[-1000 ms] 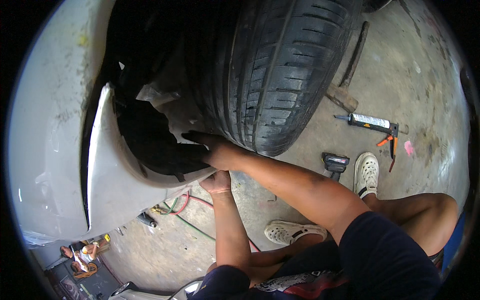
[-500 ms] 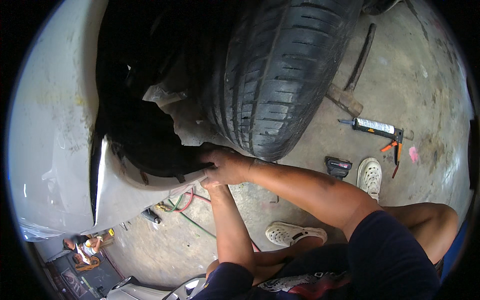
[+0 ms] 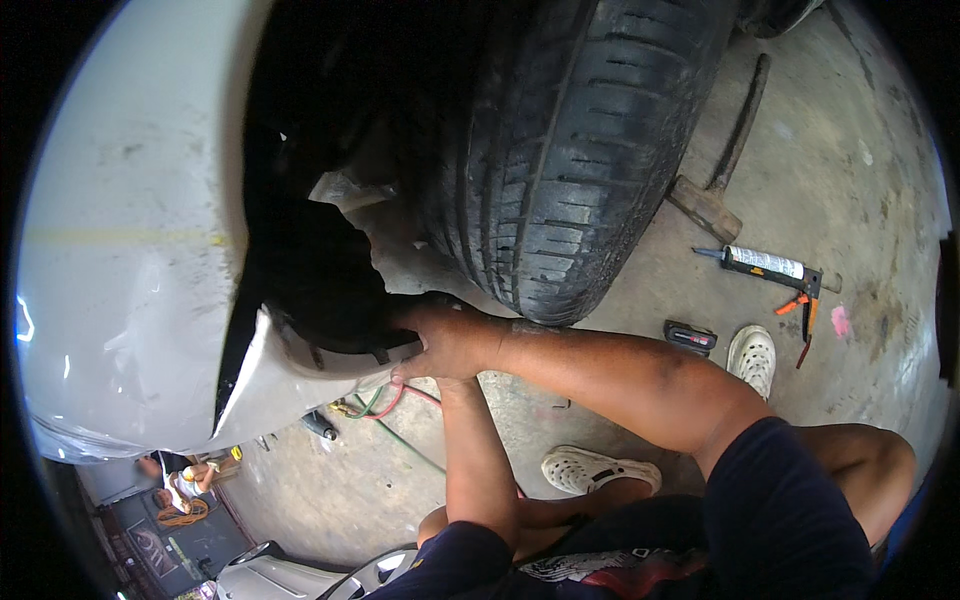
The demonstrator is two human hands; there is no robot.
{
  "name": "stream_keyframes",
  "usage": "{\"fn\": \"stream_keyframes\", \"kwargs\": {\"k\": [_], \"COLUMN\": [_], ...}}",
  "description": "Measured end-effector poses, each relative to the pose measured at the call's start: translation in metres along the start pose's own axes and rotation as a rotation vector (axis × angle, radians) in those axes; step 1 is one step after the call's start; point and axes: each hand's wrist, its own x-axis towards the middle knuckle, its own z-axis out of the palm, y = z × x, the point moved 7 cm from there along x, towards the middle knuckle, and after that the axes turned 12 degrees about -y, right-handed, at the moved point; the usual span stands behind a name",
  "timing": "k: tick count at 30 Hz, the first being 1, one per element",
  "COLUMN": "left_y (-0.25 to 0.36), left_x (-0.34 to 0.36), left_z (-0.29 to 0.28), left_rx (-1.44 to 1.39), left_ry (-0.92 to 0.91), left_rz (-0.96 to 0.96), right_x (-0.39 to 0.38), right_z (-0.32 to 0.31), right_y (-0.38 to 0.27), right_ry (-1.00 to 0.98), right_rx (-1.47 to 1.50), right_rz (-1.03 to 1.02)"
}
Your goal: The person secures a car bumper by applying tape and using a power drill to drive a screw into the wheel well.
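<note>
My right hand [image 3: 445, 336] is at the lower wheel-arch end of a light-coloured car bumper [image 3: 300, 390]. Its thumb presses on the outer side, while the fingers curl over the lip into the dark arch. Below it, my left forearm [image 3: 472, 445] reaches up to the same edge; the left hand itself is hidden behind the right hand and wrist. A dark gap runs between the bumper and the light fender [image 3: 140, 190]. Just right of my hands stands a black tyre [image 3: 570, 170], and a torn, pale liner piece [image 3: 350, 190] hangs inside the arch.
On the concrete floor to the right lie a hammer [image 3: 707, 205], a caulking gun [image 3: 765, 264] and a black battery pack [image 3: 690, 337]. Green and red hoses [image 3: 400, 390] run beneath the bumper, near a dark tool [image 3: 319, 426]. Another person [image 3: 185, 478] sits far left.
The whole view has shifted, so the car and floor things sit farther right. The gap between bumper and fender looks slightly wider. My right hand stays on the bumper's edge.
</note>
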Motion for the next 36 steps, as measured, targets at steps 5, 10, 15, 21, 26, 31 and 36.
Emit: {"fn": "stream_keyframes", "kwargs": {"k": [5, 10, 15, 21, 26, 31, 36], "left_y": [-0.010, -0.006, -0.009, 0.008, -0.003, -0.039, -0.052], "left_x": [-0.001, -0.005, -0.033, -0.134, -0.176, -0.156, -0.146], "left_z": [0.004, 0.020, 0.037, 0.091, 0.232, 0.289, 0.301], "left_rx": [0.042, 0.151, 0.394, 1.324, 2.041, 2.294, 2.380], "left_ry": [-0.046, -0.091, -0.126, 0.451, 0.189, 0.126, 0.298], "left_rz": [-0.014, -0.032, -0.030, 0.117, 0.539, 0.466, 0.478], "right_x": [0.000, -0.003, -0.013, -0.007, -0.009, -0.011, -0.018], "right_z": [-0.001, 0.005, -0.008, -0.010, -0.015, -0.022, -0.037], "right_y": [-0.005, -0.019, -0.060, -0.044, -0.054, -0.059, -0.071], "right_ry": [0.000, 0.079, 0.055, 0.094, 0.061, 0.143, 0.142], "right_rx": [0.022, -0.023, 0.108, 0.188, 0.194, 0.208, 0.182], "right_rz": [-0.050, -0.093, -0.124, -0.176, -0.198, -0.270, -0.303]}}
